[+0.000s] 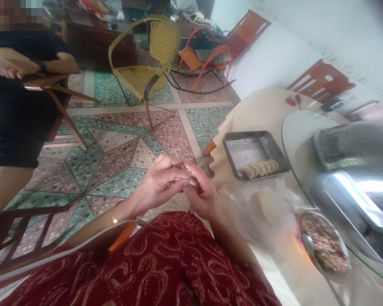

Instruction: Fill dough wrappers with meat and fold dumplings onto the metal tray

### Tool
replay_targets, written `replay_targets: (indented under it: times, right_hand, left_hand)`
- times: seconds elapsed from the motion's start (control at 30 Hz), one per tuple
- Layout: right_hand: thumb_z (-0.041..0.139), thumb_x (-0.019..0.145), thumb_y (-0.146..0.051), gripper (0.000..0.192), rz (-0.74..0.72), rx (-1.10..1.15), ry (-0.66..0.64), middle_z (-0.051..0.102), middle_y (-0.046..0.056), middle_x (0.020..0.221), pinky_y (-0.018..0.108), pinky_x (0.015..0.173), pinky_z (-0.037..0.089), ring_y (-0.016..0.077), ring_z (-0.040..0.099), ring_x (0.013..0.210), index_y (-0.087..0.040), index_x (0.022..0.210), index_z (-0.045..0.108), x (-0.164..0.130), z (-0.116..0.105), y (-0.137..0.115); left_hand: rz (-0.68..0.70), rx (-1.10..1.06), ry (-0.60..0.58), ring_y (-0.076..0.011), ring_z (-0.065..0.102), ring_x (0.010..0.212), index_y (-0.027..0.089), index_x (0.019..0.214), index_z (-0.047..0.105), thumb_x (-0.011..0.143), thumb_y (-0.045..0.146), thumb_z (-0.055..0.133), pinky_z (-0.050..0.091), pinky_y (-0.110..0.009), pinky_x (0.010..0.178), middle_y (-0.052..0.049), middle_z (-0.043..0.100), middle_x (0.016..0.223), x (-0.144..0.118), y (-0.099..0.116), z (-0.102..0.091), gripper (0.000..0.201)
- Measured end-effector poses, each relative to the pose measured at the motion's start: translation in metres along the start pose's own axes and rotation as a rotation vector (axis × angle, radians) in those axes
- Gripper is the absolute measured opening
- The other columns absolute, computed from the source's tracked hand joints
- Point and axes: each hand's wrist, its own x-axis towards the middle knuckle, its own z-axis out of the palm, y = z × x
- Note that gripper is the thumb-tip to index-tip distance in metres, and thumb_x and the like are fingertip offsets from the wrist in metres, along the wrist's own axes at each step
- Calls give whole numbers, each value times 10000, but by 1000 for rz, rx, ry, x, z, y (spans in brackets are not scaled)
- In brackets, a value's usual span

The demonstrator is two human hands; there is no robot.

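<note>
My left hand (pixel 164 178) and my right hand (pixel 202 189) meet in front of my lap, fingertips pinching a pale dumpling (pixel 191 182) between them. Fingers cover most of it, so only a light edge shows. To the right, a dark metal tray (pixel 242 146) on the table holds a row of folded dumplings (pixel 260 168) along its near side. Closer to me lies a stack of round wrappers (pixel 271 206) in a clear plastic bag (pixel 239 204). A bowl of minced filling (pixel 324 240) with a spoon (pixel 309 244) in it stands nearby.
The round table (pixel 261 106) has a glass turntable (pixel 293 131) carrying large metal trays (pixel 354 148). A yellow woven chair (pixel 140 76) and an orange rocking chair (pixel 207 55) stand on the tiled floor. At left sits another person (pixel 12 114), hands resting together.
</note>
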Motion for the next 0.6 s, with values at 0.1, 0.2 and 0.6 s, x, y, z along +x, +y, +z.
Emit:
replay_targets:
  times: [0.1,0.2,0.6]
  right_hand:
    - [569,915,-212,475,50,26,-4,635,58,1354,445,1040,542,227,618,1241,-331,1372,517,-1,-1,1]
    - [573,903,-199,454,94,52,31,658,45,1322,437,1036,545,225,638,1212,-335,1336,553,-3,-3,2]
    - [490,908,-162,478,132,22,99,608,83,1385,455,1027,554,237,605,1256,-290,1368,506,-5,-3,2]
  left_hand:
    - [19,24,9,-150,586,884,241,924,704,898,189,632,475,-310,802,-24,624,929,-1,-1,2,92]
    - [10,26,1,-166,587,942,269,1106,682,902,289,656,491,-315,820,-37,632,1013,-4,-2,3,206]
    - [-61,-39,205,-145,612,842,297,1141,716,833,176,721,485,-289,773,-19,690,948,-20,-8,3,331]
